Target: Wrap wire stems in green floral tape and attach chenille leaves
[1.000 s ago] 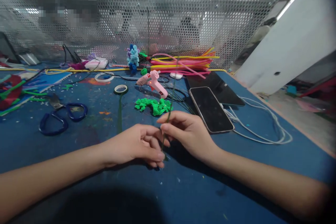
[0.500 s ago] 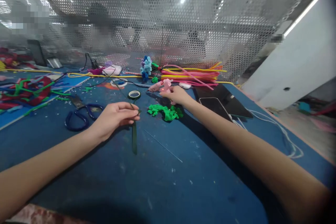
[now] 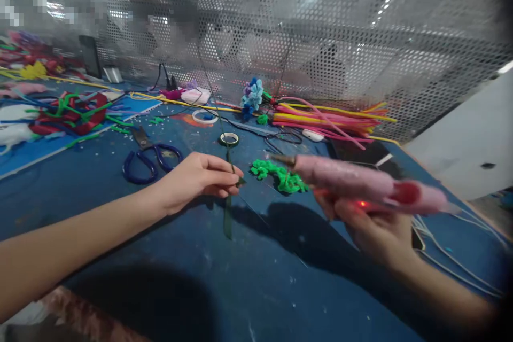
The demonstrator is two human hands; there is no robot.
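My left hand (image 3: 208,177) pinches a dark green tape strip (image 3: 227,219), whose free end hangs below the fingers, together with a thin stem. Behind it lies a roll of dark green tape (image 3: 228,139). My right hand (image 3: 372,224) is wrapped round the handle of a pink glue gun (image 3: 348,173), which is raised over the table with its nozzle pointing left and a red light lit. Crumpled green fuzzy pieces (image 3: 280,176) lie between the hands. A thin wire (image 3: 256,212) rests on the table in front of them.
Blue-handled scissors (image 3: 140,165) lie left of my left hand. Red and green fuzzy strips (image 3: 80,112) are piled at the far left. Blue flowers (image 3: 252,97) and pink and yellow stems (image 3: 328,117) lie along the back by the perforated metal screen (image 3: 248,21). White cables (image 3: 460,256) run at the right.
My right hand has lifted the pink glue gun off the table and brought it nearer. The view has shifted left. My left hand keeps its pinch.
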